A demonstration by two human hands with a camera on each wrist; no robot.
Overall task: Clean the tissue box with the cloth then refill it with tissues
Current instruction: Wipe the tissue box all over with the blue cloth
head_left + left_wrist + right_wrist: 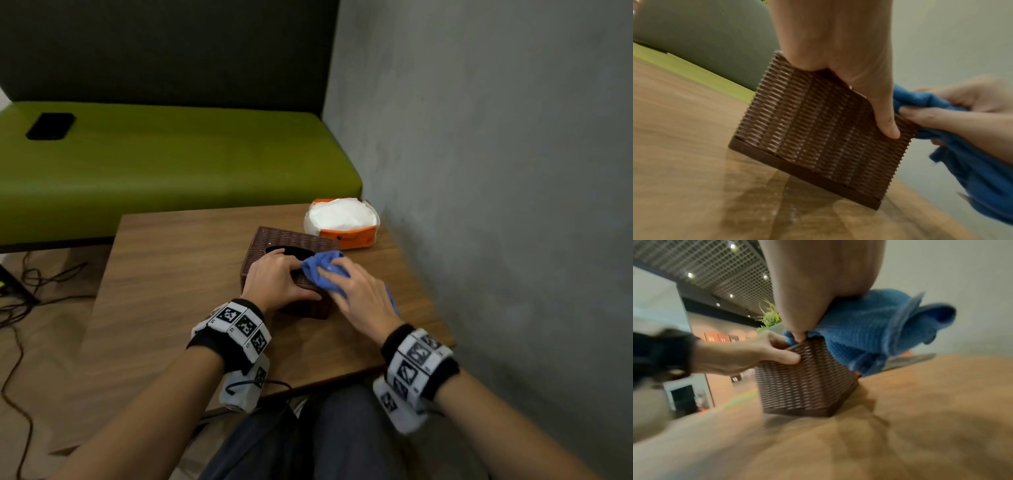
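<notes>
A brown woven tissue box (291,241) stands on the wooden table (171,267), its dark slot facing up. My left hand (279,279) grips the box's near end, thumb down the near side (885,123) and fingers over the top. My right hand (356,291) holds a bunched blue cloth (322,269) against the box's top right edge; the cloth (869,331) hangs over that corner of the box (803,381). An orange pack of white tissues (342,221) lies open behind the box, near the wall.
A grey wall (496,171) runs along the table's right side. A green bench (171,161) with a black phone (51,126) stands behind the table. Cables (20,308) lie on the floor to the left.
</notes>
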